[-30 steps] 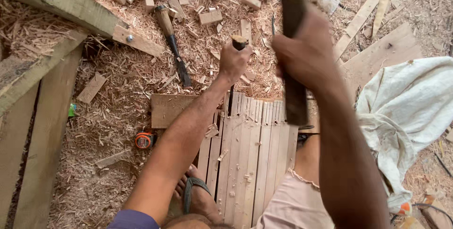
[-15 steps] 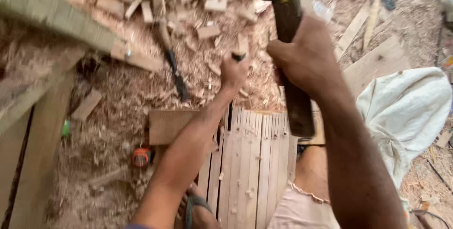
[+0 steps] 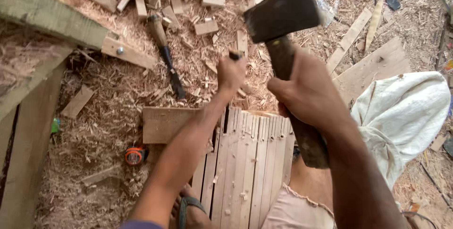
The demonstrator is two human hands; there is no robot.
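Above slat panel [image 3: 245,163]: right hand [image 3: 309,92] grips raised hatchet [image 3: 283,16].
Left hand [image 3: 231,73] pinches dark chisel [image 3: 234,55]; a mis-aimed blow could hit its fingers.

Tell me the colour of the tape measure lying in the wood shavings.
The tape measure is orange with black parts, seen in the head view, lower left.

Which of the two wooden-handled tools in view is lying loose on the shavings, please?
The slim dark-bladed chisel with a wooden handle, left of the left hand, lies loose. The dark-headed hatchet is raised in the right hand.
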